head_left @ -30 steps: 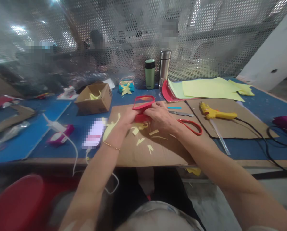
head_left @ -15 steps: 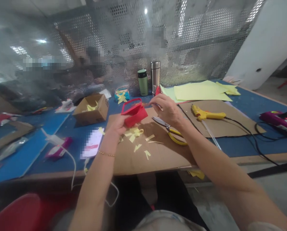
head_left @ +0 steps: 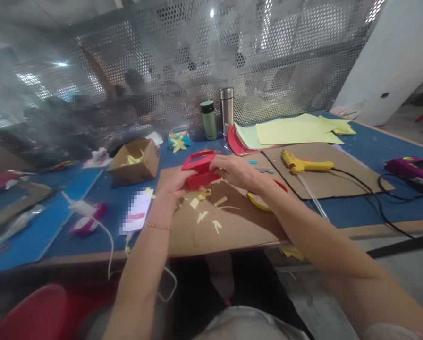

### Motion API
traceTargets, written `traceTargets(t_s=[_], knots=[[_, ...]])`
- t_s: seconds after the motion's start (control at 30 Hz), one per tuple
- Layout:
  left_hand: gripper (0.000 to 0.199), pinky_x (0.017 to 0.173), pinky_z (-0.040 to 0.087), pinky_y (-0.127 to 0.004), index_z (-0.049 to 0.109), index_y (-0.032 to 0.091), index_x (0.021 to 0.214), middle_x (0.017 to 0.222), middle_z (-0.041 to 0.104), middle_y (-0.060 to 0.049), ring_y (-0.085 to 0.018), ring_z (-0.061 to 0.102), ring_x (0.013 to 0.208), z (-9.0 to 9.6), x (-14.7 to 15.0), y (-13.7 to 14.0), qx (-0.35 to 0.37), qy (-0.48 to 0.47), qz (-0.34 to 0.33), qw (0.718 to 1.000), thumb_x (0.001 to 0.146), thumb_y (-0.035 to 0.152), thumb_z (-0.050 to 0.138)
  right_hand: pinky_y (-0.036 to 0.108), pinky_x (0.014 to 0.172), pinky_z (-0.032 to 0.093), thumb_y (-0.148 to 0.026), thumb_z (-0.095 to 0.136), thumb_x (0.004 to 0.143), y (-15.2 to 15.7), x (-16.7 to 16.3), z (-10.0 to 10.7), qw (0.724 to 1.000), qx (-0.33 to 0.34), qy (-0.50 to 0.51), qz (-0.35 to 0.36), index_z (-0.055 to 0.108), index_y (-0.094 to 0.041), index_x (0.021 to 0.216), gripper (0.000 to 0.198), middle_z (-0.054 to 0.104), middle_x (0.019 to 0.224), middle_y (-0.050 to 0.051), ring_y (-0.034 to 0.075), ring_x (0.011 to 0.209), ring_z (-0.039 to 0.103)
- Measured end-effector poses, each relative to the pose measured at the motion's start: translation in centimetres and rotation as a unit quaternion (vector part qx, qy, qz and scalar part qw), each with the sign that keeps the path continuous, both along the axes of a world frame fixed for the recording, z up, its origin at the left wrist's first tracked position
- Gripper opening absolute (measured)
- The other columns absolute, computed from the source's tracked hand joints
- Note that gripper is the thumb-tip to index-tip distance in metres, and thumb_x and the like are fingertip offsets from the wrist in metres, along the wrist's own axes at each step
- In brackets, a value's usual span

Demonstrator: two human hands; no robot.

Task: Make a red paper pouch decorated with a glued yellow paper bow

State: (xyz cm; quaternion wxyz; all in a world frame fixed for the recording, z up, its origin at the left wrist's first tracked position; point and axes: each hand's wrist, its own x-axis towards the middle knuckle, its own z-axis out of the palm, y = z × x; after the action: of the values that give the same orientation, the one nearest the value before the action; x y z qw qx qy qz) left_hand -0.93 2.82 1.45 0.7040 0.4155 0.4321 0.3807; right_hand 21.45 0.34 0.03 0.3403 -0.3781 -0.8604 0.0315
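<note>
One camera only, riding on the person's head, looking forward and down across the cardboard sheet [head_left: 232, 226] from close above its near edge. Beyond the sheet the view faces a perforated metal screen [head_left: 285, 56], well back.

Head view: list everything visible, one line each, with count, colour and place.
red paper basket: 1, red, held above the cardboard sheet
cardboard sheet: 1, brown, front of table
paper scraps: several, yellow, on that sheet
scissors: 1, yellow and red handles, under the right forearm
glue gun: 1, yellow, on a second cardboard sheet to the right
paper sheets: several, pale yellow, back right
flasks: 2, green and steel, by the mesh wall
cardboard box: 1, brown, back left
table: 1, blue
left hand: holds the basket
right hand: on the basket's side
</note>
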Motion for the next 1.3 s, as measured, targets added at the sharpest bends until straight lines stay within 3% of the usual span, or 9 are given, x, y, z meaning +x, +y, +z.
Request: traceTargets(t_s=[0.23,0.3,0.37,0.43,0.67,0.8,1.07,1.2,1.3], knots=[[0.016,0.067,0.061,-0.034,0.075,0.013,0.095,0.082,0.076,-0.009,-0.019,0.071,0.070,0.9,-0.1,-0.2,0.130,0.128,0.067,0.981,0.080,0.019,0.075,0.029,0.071,0.039,-0.012,0.051,0.095,-0.2,0.7,0.8,0.997,-0.019,-0.014,-0.070,0.074,-0.020,0.104,0.027,0.078,0.102,0.008,0.019,0.085,0.064],[0.011,0.076,0.060,-0.034,0.075,0.016,0.092,0.089,0.076,-0.009,-0.019,0.070,0.079,0.7,-0.2,0.0,0.270,0.192,0.162,0.929,0.084,0.023,0.073,0.030,0.071,0.039,-0.012,0.050,0.096,-0.1,1.0,1.0,0.996,-0.026,-0.020,-0.088,0.074,-0.019,0.107,0.027,0.078,0.105,0.010,0.020,0.087,0.065],[0.008,0.086,0.057,-0.034,0.075,0.018,0.089,0.094,0.075,-0.008,-0.020,0.069,0.089,0.4,-0.2,-0.1,0.439,0.265,0.241,0.824,0.088,0.025,0.071,0.030,0.070,0.039,-0.011,0.050,0.095,0.0,1.1,1.0,0.994,-0.029,-0.037,-0.096,0.073,-0.019,0.108,0.028,0.078,0.106,0.011,0.021,0.088,0.065],[0.010,0.091,0.054,-0.035,0.075,0.020,0.089,0.097,0.075,-0.008,-0.020,0.067,0.094,0.0,0.1,-0.4,0.555,0.323,0.218,0.735,0.092,0.026,0.068,0.029,0.068,0.038,-0.009,0.054,0.091,0.2,1.1,0.8,0.994,-0.028,-0.059,-0.093,0.073,-0.019,0.109,0.028,0.079,0.106,0.011,0.020,0.086,0.065],[0.019,0.097,0.046,-0.045,0.077,0.019,0.108,0.103,0.078,-0.012,-0.029,0.067,0.102,-0.9,2.2,-2.0,0.597,0.464,0.033,0.654,0.094,0.022,0.065,0.031,0.068,0.033,-0.016,0.063,0.090,-0.2,0.6,0.3,0.994,-0.017,-0.093,-0.048,0.070,-0.016,0.102,0.014,0.075,0.094,0.010,0.020,0.079,0.061],[0.022,0.097,0.045,-0.045,0.080,0.020,0.102,0.103,0.079,-0.013,-0.032,0.069,0.101,-0.9,2.5,-2.2,0.558,0.453,0.003,0.696,0.085,0.013,0.068,0.032,0.067,0.031,-0.016,0.060,0.094,-0.5,0.1,0.3,0.996,0.014,-0.084,-0.028,0.066,-0.017,0.095,0.006,0.071,0.089,0.009,0.019,0.075,0.056],[0.015,0.065,0.039,-0.031,0.076,0.019,0.065,0.061,0.063,0.000,-0.017,0.054,0.063,-0.5,2.0,-2.3,0.458,0.332,0.003,0.825,0.080,0.023,0.079,0.032,0.077,0.046,-0.013,0.051,0.101,-1.2,-1.0,1.2,0.988,0.139,0.045,0.042,0.065,-0.020,0.097,0.016,0.068,0.101,0.008,0.018,0.089,0.060],[0.008,0.068,0.048,-0.028,0.079,0.018,0.082,0.075,0.072,-0.001,-0.017,0.061,0.071,0.1,1.4,-2.0,0.394,0.198,0.058,0.895,0.080,0.025,0.078,0.032,0.076,0.051,-0.015,0.050,0.100,-1.3,-0.1,2.3,0.963,0.170,0.209,-0.020,0.067,-0.021,0.099,0.017,0.069,0.099,0.007,0.018,0.087,0.063],[0.030,0.080,0.056,-0.031,0.080,0.017,0.096,0.088,0.079,-0.005,-0.019,0.069,0.082,0.3,1.2,-1.6,0.325,0.023,0.060,0.943,0.073,0.034,0.089,0.030,0.067,0.051,-0.019,0.056,0.095,-0.8,0.1,2.2,0.946,0.090,0.309,-0.039,0.067,-0.020,0.096,0.012,0.069,0.085,0.004,0.015,0.071,0.061]])
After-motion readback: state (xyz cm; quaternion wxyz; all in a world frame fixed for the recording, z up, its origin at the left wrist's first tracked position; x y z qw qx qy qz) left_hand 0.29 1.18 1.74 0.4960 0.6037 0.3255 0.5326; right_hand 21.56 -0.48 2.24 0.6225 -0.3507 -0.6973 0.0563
